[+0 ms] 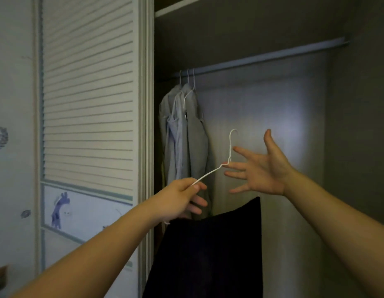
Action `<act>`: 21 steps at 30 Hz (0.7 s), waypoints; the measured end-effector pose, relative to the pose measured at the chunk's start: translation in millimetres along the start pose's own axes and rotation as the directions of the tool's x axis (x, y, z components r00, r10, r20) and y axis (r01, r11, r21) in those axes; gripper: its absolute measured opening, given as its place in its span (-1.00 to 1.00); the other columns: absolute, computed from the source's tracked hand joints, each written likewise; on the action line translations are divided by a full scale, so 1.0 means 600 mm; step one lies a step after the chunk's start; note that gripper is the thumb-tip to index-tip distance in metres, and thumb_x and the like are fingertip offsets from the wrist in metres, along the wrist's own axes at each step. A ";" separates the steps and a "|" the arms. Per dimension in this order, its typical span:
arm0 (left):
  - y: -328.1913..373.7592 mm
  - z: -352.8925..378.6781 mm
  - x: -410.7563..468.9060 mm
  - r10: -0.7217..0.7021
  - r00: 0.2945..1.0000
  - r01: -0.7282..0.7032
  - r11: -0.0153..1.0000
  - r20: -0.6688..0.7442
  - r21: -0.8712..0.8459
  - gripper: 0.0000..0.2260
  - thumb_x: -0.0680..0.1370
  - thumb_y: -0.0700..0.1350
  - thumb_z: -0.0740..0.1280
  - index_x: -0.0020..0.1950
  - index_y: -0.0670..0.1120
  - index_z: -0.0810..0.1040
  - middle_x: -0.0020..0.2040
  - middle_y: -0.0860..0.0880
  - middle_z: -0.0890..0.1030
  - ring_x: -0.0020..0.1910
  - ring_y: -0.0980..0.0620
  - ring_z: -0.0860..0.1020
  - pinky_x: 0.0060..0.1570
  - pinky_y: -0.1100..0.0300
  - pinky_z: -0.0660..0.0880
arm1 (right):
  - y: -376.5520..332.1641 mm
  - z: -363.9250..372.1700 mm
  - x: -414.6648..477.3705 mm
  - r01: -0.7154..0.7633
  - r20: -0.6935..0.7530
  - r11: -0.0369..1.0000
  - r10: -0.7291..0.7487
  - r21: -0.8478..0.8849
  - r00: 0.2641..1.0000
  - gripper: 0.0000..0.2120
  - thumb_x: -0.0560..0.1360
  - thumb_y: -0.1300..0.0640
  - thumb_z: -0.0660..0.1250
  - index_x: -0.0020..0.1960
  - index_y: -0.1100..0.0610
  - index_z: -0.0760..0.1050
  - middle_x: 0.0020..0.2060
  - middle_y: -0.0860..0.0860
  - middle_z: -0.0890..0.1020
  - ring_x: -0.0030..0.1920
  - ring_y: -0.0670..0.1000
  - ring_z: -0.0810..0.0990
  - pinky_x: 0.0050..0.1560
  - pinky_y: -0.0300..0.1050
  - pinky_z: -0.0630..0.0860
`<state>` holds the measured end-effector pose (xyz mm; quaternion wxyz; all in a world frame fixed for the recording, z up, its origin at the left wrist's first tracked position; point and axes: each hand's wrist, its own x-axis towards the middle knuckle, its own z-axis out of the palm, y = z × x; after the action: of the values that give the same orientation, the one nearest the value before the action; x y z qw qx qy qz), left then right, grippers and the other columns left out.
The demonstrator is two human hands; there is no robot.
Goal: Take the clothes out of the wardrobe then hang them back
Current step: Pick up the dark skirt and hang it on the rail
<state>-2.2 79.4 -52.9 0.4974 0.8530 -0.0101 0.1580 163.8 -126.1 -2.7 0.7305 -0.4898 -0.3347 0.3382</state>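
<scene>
Left hand (182, 196) pinches one arm of a white wire hanger (230, 147), a dark garment (208, 254) hanging below it in front of the open wardrobe (273, 117). Right hand (262, 171), fingers spread wide and holding nothing, meets the hanger's neck. Grey shirts (186, 130) hang at the rail's (273, 55) far left end.

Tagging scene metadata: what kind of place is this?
Probably a home bedroom wardrobe: a clothes rail with pale garments hanging from it, a louvred door, and a white wire hanger pinched in the left hand.
</scene>
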 end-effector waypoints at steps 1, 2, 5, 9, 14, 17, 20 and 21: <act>0.003 -0.006 0.023 0.013 1.000 -0.013 1.000 -0.012 0.004 -0.76 0.71 -0.03 0.07 0.18 0.01 0.53 -0.04 -0.08 0.71 -0.12 0.00 0.67 -0.31 0.23 0.52 | -0.014 -0.004 0.017 0.011 -0.009 1.000 -0.012 -0.013 1.000 0.02 0.25 -0.66 0.01 0.55 -0.12 0.16 0.39 0.27 0.43 0.48 0.29 0.25 0.29 0.60 0.11; 0.007 -0.014 0.046 0.024 0.999 -0.024 1.000 -0.022 0.015 -0.76 0.71 -0.03 0.06 0.14 0.02 0.53 -0.07 -0.07 0.72 -0.14 0.00 0.67 -0.29 0.20 0.52 | -0.028 -0.007 0.034 0.023 -0.016 0.999 -0.024 -0.024 1.000 0.01 0.25 -0.66 0.01 0.55 -0.12 0.17 0.39 0.26 0.43 0.48 0.29 0.25 0.29 0.60 0.12; 0.016 -0.036 0.110 0.050 0.997 -0.046 0.995 -0.050 0.084 -0.76 0.71 0.00 0.05 0.09 0.08 0.52 -0.09 -0.04 0.72 -0.10 -0.03 0.68 -0.17 0.10 0.52 | -0.068 -0.023 0.083 0.060 -0.012 0.997 -0.060 -0.049 0.998 0.00 0.25 -0.65 0.02 0.54 -0.13 0.17 0.40 0.26 0.42 0.47 0.29 0.26 0.28 0.60 0.13; 0.039 -0.056 0.180 0.085 0.989 -0.066 0.986 -0.124 0.152 -0.76 0.71 0.01 0.06 0.15 0.07 0.51 -0.08 -0.06 0.71 -0.10 -0.05 0.68 -0.21 0.11 0.52 | -0.123 -0.042 0.152 0.100 0.018 0.990 -0.099 -0.101 0.995 0.01 0.27 -0.65 -0.01 0.56 -0.10 0.16 0.43 0.28 0.38 0.48 0.31 0.24 0.28 0.62 0.10; 0.110 -0.081 0.257 0.164 0.964 -0.106 0.958 -0.209 0.267 -0.75 0.72 -0.02 0.02 0.20 -0.02 0.46 -0.08 -0.14 0.70 -0.13 -0.09 0.68 -0.34 0.21 0.47 | -0.212 -0.062 0.244 0.200 0.107 0.971 -0.187 -0.128 0.977 0.02 0.26 -0.66 0.02 0.56 -0.10 0.16 0.39 0.31 0.41 0.50 0.30 0.20 0.24 0.64 0.13; 0.154 -0.097 0.304 0.192 0.939 -0.095 0.942 -0.285 0.323 -0.77 0.72 0.00 0.03 0.17 0.00 0.45 -0.10 -0.13 0.70 -0.09 -0.10 0.69 -0.31 0.15 0.49 | -0.271 -0.064 0.290 0.251 0.158 0.955 -0.226 -0.161 0.961 0.06 0.23 -0.67 0.02 0.57 -0.10 0.12 0.34 0.32 0.45 0.52 0.28 0.15 0.24 0.63 0.13; 0.195 -0.118 0.353 0.220 0.905 -0.077 0.926 -0.364 0.369 -0.77 0.71 0.01 0.03 0.16 0.00 0.45 -0.10 -0.14 0.68 -0.12 -0.10 0.70 -0.38 0.19 0.46 | -0.333 -0.061 0.332 0.294 0.199 0.935 -0.255 -0.199 0.946 0.08 0.21 -0.68 0.01 0.58 -0.10 0.06 0.36 0.33 0.42 0.54 0.27 0.10 0.25 0.63 0.11; 0.205 -0.125 0.366 0.227 0.894 -0.067 0.921 -0.387 0.385 -0.77 0.71 0.01 0.03 0.17 0.00 0.45 -0.09 -0.13 0.68 -0.14 -0.09 0.69 -0.39 0.20 0.46 | -0.349 -0.057 0.343 0.302 0.211 0.929 -0.258 -0.214 0.943 0.09 0.21 -0.68 0.00 0.58 -0.10 0.05 0.37 0.33 0.41 0.54 0.26 0.09 0.24 0.63 0.11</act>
<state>165.2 111.7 146.7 0.3085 0.8713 0.0618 0.3766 339.4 -34.8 217.1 0.6730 -0.4900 -0.5045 0.2291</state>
